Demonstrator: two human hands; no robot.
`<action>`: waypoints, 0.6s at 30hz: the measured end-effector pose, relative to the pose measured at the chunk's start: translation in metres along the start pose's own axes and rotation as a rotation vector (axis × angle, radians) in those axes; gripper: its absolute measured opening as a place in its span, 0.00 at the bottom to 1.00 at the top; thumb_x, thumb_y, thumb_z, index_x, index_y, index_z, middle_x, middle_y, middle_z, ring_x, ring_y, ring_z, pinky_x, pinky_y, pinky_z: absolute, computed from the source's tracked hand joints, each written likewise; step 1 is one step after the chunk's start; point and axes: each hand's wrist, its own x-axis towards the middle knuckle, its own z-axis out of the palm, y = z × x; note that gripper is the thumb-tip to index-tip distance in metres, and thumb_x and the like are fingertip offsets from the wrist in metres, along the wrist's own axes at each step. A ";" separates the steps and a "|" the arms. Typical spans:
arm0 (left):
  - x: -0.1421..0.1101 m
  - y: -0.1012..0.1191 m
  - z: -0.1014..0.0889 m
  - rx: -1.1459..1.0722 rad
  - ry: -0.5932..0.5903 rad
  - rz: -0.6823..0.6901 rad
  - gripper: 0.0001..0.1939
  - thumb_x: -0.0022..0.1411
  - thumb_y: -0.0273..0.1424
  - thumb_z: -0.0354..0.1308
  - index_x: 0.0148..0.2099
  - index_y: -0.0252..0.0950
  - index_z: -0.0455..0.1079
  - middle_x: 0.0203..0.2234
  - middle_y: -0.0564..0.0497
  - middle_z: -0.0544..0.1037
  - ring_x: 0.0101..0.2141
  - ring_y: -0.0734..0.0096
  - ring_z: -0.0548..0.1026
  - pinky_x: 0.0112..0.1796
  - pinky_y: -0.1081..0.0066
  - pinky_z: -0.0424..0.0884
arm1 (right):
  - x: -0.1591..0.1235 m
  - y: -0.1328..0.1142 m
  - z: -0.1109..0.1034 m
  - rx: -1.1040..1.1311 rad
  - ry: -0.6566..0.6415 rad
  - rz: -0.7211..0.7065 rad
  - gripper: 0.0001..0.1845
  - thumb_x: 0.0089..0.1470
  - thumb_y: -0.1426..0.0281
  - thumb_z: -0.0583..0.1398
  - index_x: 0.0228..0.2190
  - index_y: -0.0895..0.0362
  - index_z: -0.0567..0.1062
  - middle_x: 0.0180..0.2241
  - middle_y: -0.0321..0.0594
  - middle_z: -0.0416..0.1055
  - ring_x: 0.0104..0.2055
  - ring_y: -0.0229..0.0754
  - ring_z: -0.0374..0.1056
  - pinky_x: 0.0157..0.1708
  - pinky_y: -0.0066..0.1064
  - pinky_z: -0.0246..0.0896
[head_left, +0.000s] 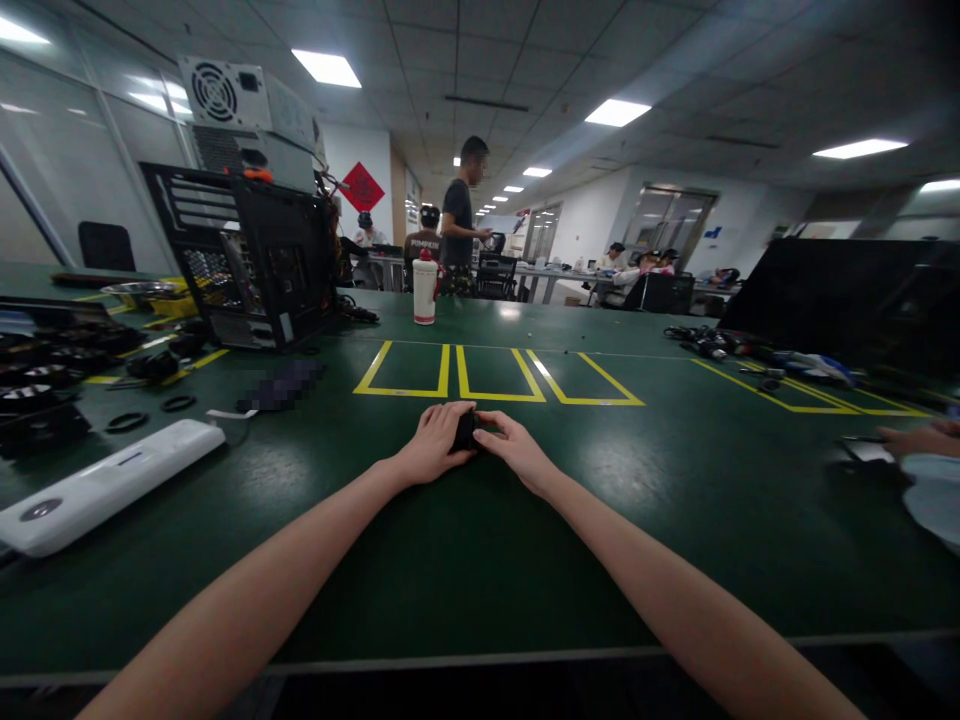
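Observation:
Both my hands meet at the middle of a green tabletop (472,560), around a small black object (465,430). Its kind cannot be made out, since my fingers cover much of it. My left hand (435,442) wraps it from the left, fingers over the top and thumb along the near side. From the right, my right hand (517,450) pinches its edge with thumb and fingertips. Just beyond my hands, yellow tape outlines (501,397) mark the table.
A white power strip (127,480) lies at left, near black rings (127,422). Behind stand an open computer case (255,260) and a white bottle (424,290). Cables (705,342) and a dark monitor (847,300) are at right, with another person's hand (922,440) nearby. People work farther back.

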 end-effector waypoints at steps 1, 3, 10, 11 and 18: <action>0.000 0.000 0.000 0.000 -0.002 -0.001 0.31 0.53 0.33 0.54 0.56 0.39 0.44 0.49 0.45 0.60 0.51 0.60 0.58 0.52 0.55 0.50 | -0.001 0.000 0.000 0.013 -0.014 -0.015 0.18 0.45 0.69 0.59 0.40 0.55 0.66 0.44 0.40 0.64 0.43 0.39 0.64 0.47 0.37 0.56; 0.000 0.000 0.000 -0.001 -0.004 0.000 0.30 0.53 0.33 0.54 0.56 0.40 0.44 0.49 0.45 0.60 0.51 0.60 0.58 0.52 0.55 0.50 | -0.002 0.001 0.001 0.028 -0.024 -0.053 0.17 0.44 0.70 0.59 0.39 0.54 0.65 0.43 0.38 0.64 0.44 0.39 0.64 0.47 0.36 0.56; 0.001 -0.001 0.003 0.019 0.015 0.004 0.32 0.51 0.33 0.55 0.55 0.39 0.45 0.49 0.45 0.60 0.51 0.60 0.58 0.51 0.56 0.51 | 0.001 0.002 0.002 -0.032 0.054 -0.075 0.11 0.45 0.68 0.59 0.34 0.55 0.67 0.39 0.37 0.65 0.43 0.38 0.62 0.45 0.35 0.57; 0.001 -0.002 0.003 0.017 0.015 0.006 0.32 0.51 0.33 0.55 0.55 0.39 0.45 0.49 0.45 0.60 0.51 0.60 0.58 0.51 0.56 0.51 | 0.002 0.001 0.001 -0.038 0.064 -0.061 0.12 0.44 0.68 0.59 0.35 0.55 0.67 0.39 0.38 0.65 0.44 0.39 0.61 0.45 0.35 0.57; 0.000 -0.002 0.002 0.000 0.010 0.007 0.31 0.51 0.32 0.55 0.55 0.40 0.45 0.49 0.46 0.61 0.50 0.60 0.59 0.52 0.55 0.50 | -0.001 -0.002 0.002 -0.006 -0.009 -0.011 0.18 0.44 0.69 0.59 0.40 0.56 0.66 0.42 0.40 0.63 0.43 0.40 0.63 0.47 0.37 0.56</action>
